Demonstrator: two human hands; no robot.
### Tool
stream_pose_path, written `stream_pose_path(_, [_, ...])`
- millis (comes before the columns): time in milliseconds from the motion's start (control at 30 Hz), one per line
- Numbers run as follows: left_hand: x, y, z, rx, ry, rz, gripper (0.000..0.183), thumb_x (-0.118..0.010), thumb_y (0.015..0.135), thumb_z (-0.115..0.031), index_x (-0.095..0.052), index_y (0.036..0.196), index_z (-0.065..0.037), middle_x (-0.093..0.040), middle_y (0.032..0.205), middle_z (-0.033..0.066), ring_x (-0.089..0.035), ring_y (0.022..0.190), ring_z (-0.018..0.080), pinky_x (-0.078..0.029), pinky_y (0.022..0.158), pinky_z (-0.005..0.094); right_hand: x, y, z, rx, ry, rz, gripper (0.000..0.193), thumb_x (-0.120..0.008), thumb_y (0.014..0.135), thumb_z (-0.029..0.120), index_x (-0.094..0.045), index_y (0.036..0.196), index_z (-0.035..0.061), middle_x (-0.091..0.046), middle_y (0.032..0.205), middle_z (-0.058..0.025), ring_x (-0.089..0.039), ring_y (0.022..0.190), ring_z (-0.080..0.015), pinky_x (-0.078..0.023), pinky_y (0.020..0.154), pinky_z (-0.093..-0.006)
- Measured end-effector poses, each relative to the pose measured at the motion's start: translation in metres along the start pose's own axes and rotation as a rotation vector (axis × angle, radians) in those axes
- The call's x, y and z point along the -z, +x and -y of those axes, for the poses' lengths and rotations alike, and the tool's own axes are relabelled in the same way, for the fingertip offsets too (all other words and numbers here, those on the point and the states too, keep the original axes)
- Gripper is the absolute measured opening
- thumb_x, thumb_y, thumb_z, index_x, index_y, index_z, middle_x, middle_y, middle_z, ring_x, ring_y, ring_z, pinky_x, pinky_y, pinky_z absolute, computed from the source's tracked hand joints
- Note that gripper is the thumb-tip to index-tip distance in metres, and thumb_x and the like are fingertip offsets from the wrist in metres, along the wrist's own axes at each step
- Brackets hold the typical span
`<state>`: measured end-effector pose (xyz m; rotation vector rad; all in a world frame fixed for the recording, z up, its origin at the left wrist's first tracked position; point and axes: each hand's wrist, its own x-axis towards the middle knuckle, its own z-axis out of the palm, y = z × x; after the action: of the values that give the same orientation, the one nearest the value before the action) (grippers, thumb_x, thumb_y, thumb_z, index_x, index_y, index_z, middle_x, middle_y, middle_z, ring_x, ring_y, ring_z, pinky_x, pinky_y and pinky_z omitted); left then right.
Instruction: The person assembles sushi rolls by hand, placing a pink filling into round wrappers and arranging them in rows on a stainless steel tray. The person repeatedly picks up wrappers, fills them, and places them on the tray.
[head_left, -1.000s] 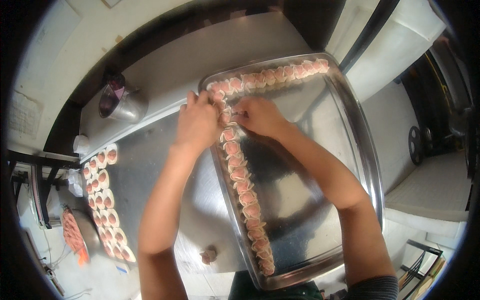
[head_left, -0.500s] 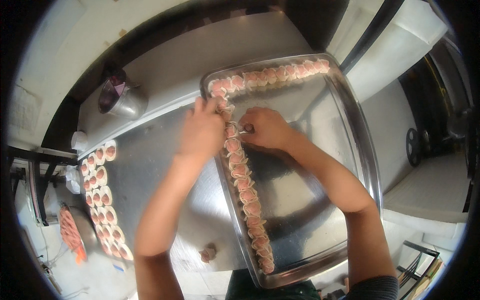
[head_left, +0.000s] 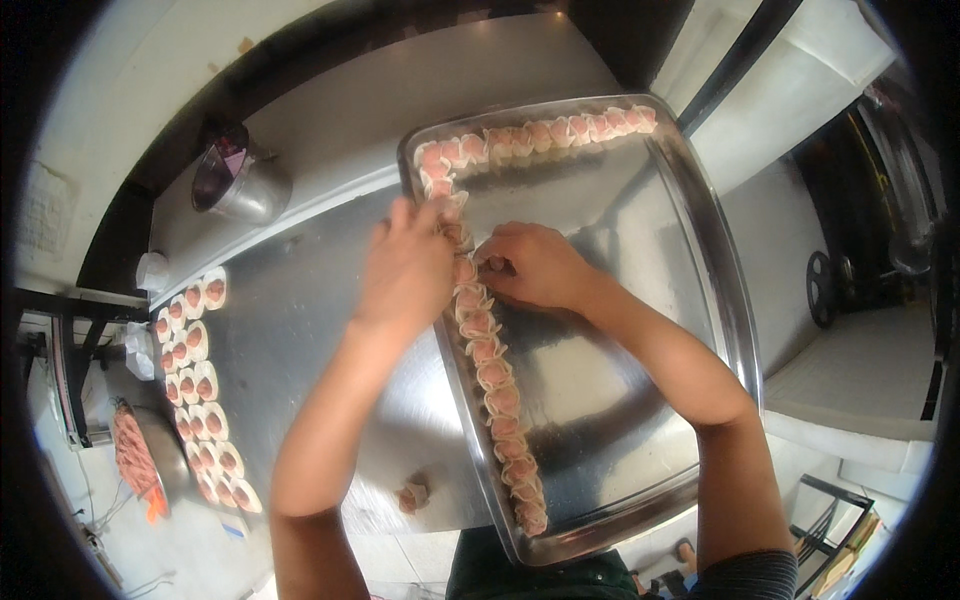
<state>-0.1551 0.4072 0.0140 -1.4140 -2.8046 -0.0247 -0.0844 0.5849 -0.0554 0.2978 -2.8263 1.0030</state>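
A row of open-topped dumplings [head_left: 495,374] with pink filling runs down the left side of a large metal tray [head_left: 745,330]; another row [head_left: 535,137] follows its far edge. My left hand [head_left: 408,262] reaches over the tray's left rim, its bent fingers closed around a dumpling [head_left: 457,235] in the upper part of the left row. Facing it from inside the tray, my right hand [head_left: 535,265] has its fingers curled in beside the same row. Whatever lies within those right fingers is hidden.
Flat wrappers topped with filling [head_left: 205,388] lie in rows at the left of the metal table [head_left: 300,300]. One loose dumpling [head_left: 411,495] rests near the front edge. A metal pot [head_left: 250,185] stands at the back left, and a bowl of pink filling [head_left: 140,455] beyond the left edge.
The view has shifted slightly. Both hands stay at the same stretch of the left row, with the right hand's fingers a little nearer the dumplings.
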Motion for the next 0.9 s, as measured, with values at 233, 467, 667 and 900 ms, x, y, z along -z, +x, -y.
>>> stream_pose_path(233, [0.005,-0.002,-0.007,0.048,-0.009,-0.104,0.023,-0.071,0.074,-0.018,-0.072,0.092,-0.003,-0.051,0.129,0.009,-0.042,0.119,0.0303,-0.041,0.092,0.0422,0.001,0.001,0.002,-0.04,0.063,-0.091,0.024,-0.071,0.073,0.024,-0.066,0.089,0.0067,-0.063,0.084,-0.0106,-0.063,0.084,-0.0311,-0.052,0.074,-0.0432])
stream_pose_path(467, [0.01,-0.028,-0.015,-0.008,-0.082,0.081,0.029,-0.075,0.069,-0.017,-0.07,0.094,-0.004,-0.048,0.132,0.0076,-0.041,0.119,0.0311,-0.041,0.095,0.0427,0.013,-0.025,0.013,-0.018,0.057,0.097,0.026,-0.072,0.072,0.024,-0.066,0.091,0.0067,-0.062,0.083,-0.0094,-0.063,0.084,-0.0311,-0.051,0.074,-0.0427])
stream_pose_path(667, [-0.011,-0.023,-0.018,-0.031,0.005,-0.077,0.033,-0.076,0.068,-0.018,-0.069,0.098,-0.004,-0.049,0.132,0.0074,-0.042,0.118,0.0307,-0.041,0.095,0.0417,-0.001,-0.02,0.015,-0.013,-0.032,0.021,0.025,-0.071,0.073,0.024,-0.066,0.091,0.0066,-0.062,0.084,-0.009,-0.063,0.085,-0.0303,-0.051,0.075,-0.0426])
stream_pose_path(900, [0.015,-0.041,-0.021,-0.039,-0.093,-0.01,0.027,-0.072,0.07,-0.013,-0.071,0.095,-0.004,-0.049,0.133,0.0075,-0.042,0.118,0.0299,-0.04,0.097,0.0418,0.015,-0.034,0.02,-0.086,0.06,0.056,0.023,-0.071,0.074,0.023,-0.066,0.089,0.0067,-0.063,0.085,-0.0089,-0.063,0.085,-0.0291,-0.051,0.074,-0.0417])
